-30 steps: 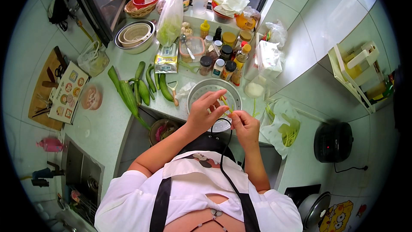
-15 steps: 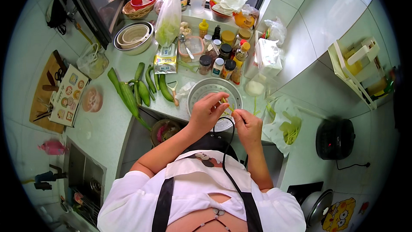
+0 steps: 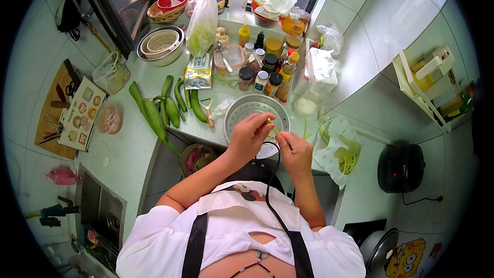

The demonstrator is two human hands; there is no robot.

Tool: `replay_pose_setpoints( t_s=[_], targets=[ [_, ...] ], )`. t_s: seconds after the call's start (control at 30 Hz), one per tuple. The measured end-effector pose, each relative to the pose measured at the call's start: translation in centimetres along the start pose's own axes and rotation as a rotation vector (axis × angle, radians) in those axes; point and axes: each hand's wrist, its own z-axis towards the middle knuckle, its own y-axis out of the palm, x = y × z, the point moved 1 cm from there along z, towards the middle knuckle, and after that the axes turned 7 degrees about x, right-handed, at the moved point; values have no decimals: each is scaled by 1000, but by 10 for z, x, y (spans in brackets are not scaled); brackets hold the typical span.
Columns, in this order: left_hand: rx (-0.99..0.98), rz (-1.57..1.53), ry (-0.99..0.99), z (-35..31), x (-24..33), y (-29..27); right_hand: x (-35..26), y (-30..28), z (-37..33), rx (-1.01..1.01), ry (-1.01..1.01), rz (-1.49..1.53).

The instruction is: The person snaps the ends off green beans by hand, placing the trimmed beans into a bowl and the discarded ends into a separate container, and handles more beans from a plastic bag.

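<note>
While left hand (image 3: 248, 135) and right hand (image 3: 295, 149) face mid-frame, both grips pinch the same thin stem (image 3: 276, 129), nearly closed. Metal pan (image 3: 237, 115) sits below, perhaps to catch bits.

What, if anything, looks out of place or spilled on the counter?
The long green gourd looks askew: its thin end pokes past the edge of the counter. Thin green stems also lie loose outside the metal bowl, just beyond the right hand. I see no obvious spill.
</note>
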Motion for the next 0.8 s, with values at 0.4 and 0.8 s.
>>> replay_pose_setpoints(
  t_s=[0.4, 0.8],
  targets=[
    [-13, -54, -77, -4, -4, -1, -5, -1, -2, 20, -15, -12],
    [-27, -2, -51, -3, 1, 0, -4, -2, -5, 47, -55, 15]
  ],
)
